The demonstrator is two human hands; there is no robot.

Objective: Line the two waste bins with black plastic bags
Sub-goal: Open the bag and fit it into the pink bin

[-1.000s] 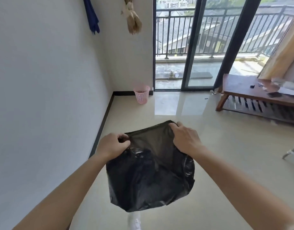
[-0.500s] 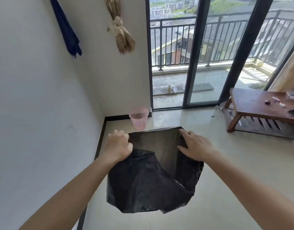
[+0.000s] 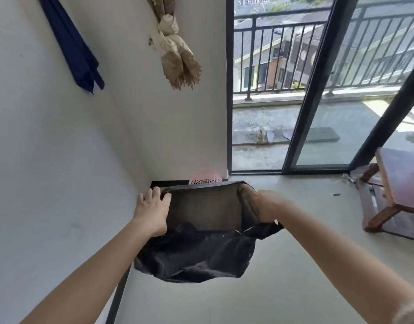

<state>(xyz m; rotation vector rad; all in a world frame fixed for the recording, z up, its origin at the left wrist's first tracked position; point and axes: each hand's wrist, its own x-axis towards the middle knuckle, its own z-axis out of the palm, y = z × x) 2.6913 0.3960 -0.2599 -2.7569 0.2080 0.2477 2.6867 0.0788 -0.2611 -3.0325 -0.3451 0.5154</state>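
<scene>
A black plastic bag is held in the air above the pale floor, its mouth pulled wide into a roughly rectangular opening that faces the camera. The far edge of the mouth is drawn taut and straight; the near edge sags, and the body of the bag hangs crumpled beneath it. The left side of the mouth is gripped by the left hand, whose fingers are closed over the rim with the fingertips visible on top. The right side is gripped by the right hand, which is partly veiled by the thin film it holds; a loose flap of the bag trails below the right wrist.

Just behind the far edge of the bag, only the rounded pink mesh rim of a waste bin is seen, standing on the floor in the corner against the white wall; the rest of it is hidden by the bag. Whether bag and bin touch cannot be told.

A dark blue cloth and a knotted beige curtain are hung on the walls above. To the right, a glass sliding door with dark frames gives onto a balcony with a railing. A wooden bench is seen at the far right, well apart from the bag.
</scene>
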